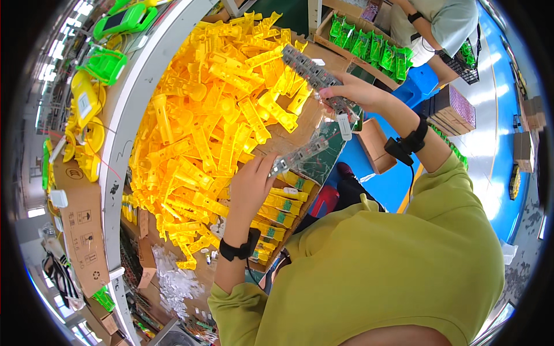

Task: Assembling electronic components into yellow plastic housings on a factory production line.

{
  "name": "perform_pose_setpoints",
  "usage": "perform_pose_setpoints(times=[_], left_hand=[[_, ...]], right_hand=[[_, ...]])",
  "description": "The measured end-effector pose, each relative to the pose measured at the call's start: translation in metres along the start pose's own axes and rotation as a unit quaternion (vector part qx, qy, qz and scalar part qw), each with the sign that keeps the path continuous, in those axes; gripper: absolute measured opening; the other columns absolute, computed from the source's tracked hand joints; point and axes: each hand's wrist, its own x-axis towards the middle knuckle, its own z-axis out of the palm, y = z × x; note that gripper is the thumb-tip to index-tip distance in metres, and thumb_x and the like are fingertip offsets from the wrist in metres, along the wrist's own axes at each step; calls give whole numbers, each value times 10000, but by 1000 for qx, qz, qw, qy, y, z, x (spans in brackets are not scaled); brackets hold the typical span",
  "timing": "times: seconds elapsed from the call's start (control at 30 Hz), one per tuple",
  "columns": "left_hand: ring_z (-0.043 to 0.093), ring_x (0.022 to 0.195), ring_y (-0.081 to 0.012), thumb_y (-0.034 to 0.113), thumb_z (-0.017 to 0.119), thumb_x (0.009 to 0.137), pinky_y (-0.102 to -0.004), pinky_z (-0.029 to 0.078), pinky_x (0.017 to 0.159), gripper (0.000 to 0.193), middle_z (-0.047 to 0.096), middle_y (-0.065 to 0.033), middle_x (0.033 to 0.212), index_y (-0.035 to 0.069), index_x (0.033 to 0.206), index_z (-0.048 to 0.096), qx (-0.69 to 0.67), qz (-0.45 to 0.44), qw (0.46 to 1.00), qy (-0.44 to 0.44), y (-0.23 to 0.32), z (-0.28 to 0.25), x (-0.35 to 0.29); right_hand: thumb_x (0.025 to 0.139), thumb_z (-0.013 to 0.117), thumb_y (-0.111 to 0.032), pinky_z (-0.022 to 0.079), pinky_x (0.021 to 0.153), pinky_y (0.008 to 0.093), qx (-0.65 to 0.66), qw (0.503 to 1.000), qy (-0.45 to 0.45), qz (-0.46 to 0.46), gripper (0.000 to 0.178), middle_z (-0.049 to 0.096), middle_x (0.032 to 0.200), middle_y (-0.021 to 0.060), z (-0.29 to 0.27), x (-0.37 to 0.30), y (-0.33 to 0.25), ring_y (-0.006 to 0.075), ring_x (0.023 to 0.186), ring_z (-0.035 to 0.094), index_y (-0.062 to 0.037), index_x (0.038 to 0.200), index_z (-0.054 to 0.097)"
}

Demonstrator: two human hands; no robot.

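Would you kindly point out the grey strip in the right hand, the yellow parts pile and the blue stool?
grey strip (309, 72), head view, middle of strip.
yellow parts pile (202, 132), head view, centre of heap.
blue stool (420, 82), head view, seat top.

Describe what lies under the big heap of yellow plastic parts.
The heap of yellow plastic parts rests on brown cardboard, visible only at its edges. Whatever lies under the middle of the heap is covered.

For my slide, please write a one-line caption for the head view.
Left hand and right hand each hold a grey strip over a heap of yellow parts.
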Motion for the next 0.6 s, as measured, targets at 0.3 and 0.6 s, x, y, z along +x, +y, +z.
perform_pose_setpoints(times=[0.3, 0.6], left_hand=[[546, 787, -302, 27, 663, 611, -358, 451, 634, 401, 526, -106, 898, 59, 951, 454, 20, 76, 997, 1, 5, 11, 76], [441, 1018, -363, 170, 685, 666, -415, 354, 871, 667, 446, -193, 1145, 37, 1233, 360, 31, -102, 994, 38, -9, 7, -32]], right_hand=[[786, 582, -407, 493, 608, 276, 43, 959, -241, 139, 550, 564, 892, 94, 25, -10, 29, 135, 721, 592, -11, 1132, 423], [739, 600, -133, 483, 584, 249, 52, 931, -308, 191, 479, 597, 905, 104, 33, -5, 60, 120, 659, 570, 10, 1156, 413]])
